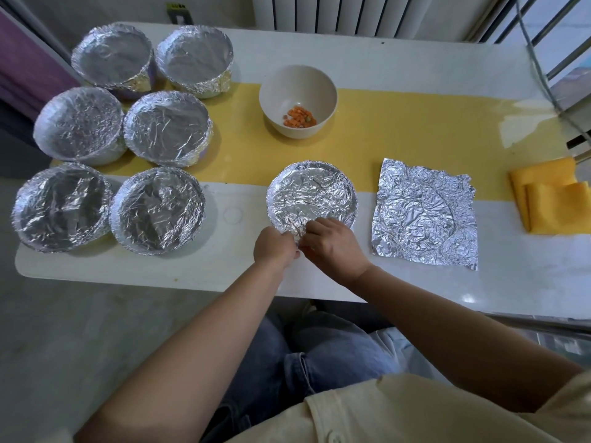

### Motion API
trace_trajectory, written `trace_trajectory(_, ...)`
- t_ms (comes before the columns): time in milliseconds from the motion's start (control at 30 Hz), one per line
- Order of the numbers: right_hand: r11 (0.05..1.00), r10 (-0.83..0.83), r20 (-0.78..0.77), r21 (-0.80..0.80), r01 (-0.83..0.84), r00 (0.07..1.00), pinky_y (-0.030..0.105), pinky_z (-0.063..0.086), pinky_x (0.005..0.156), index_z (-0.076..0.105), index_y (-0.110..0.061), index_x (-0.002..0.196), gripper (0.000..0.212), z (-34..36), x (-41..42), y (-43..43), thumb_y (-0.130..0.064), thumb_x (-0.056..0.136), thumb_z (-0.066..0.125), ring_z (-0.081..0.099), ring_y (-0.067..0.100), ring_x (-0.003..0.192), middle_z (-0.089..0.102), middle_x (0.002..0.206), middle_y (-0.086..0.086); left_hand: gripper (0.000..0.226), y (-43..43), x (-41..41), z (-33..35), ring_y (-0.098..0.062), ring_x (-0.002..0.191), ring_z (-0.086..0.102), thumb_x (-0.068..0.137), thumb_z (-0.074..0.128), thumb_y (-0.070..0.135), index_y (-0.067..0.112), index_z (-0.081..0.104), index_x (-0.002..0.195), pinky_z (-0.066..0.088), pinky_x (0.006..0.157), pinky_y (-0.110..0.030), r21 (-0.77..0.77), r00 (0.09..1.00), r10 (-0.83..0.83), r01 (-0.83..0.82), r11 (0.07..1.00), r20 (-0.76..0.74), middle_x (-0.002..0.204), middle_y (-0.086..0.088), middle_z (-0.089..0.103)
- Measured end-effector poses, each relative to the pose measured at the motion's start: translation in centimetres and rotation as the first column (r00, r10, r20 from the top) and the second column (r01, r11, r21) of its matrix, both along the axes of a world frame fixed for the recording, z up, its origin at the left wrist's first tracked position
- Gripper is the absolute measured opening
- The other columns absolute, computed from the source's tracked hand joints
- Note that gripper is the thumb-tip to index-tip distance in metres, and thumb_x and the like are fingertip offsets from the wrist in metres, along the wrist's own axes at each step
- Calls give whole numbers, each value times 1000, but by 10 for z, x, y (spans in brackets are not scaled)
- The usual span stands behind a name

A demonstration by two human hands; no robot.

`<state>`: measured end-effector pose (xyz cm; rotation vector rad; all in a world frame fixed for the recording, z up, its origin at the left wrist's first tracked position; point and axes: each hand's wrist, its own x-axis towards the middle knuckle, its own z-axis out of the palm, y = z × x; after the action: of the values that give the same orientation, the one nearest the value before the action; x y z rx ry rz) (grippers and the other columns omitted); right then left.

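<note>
fingers pinched the foil rim, near edge | left hand and right hand side by side | foil-covered dish mid-bench, left of loose foil sheet | risk: a hard tug could tear the thin foil or slide the dish

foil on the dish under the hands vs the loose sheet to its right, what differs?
The dish foil is moulded round over a rim; the loose sheet lies flat and roughly square. The left hand and right hand pinch the dish foil's near edge; the loose sheet is untouched. Both are crinkled silver foil.
</note>
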<state>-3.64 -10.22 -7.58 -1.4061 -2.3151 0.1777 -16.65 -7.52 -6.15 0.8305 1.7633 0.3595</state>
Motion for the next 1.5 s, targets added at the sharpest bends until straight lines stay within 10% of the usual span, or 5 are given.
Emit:
trace_trajectory(467,997,-4,-36,-71,1,999,31,43,56,67,-10,73,18,7,-15,9,-26,75,74,57,27,66,58,70,5,25,28,-21,3,-40,75,71,65,44,17,3,62,75,57,73,-41,2,970,-224,225,974,-98,79,-19,71)
trace_trajectory(900,997,20,-40,-79,-23,999,32,42,47,54,-9,58,22,5,-28,12,1,62,72,50,27,56,52,61,6,42,13,-28,-4,-34,88,68,98,35,30,1,66,97,52,76,-38,41,910,-250,278,960,-330,94,-15,72)
trace_trajectory(1133,996,46,-65,-80,-51,997,34,42,48,55,-9,60,13,3,-39,15,-6,72,56,51,28,58,52,62,6,40,20,-45,-7,-29,75,66,93,40,35,5,61,76,48,64,-32,49,890,-245,284,957,-385,79,-8,69)
trace_trajectory(1267,994,72,-69,-72,-77,995,33,42,48,55,-9,60,14,5,-45,17,-3,70,62,51,28,58,52,63,6,39,19,-48,1,-25,62,41,96,43,21,12,36,58,20,47,-28,88,824,-233,322,943,-516,59,-4,40)
trace_trajectory(1500,984,101,-29,-141,-104,994,29,43,53,61,-12,70,32,10,-54,20,-21,59,89,56,27,61,56,68,4,37,22,-57,2,-31,73,52,100,38,22,7,41,66,27,52,-30,124,786,-216,347,930,-579,71,-9,49)
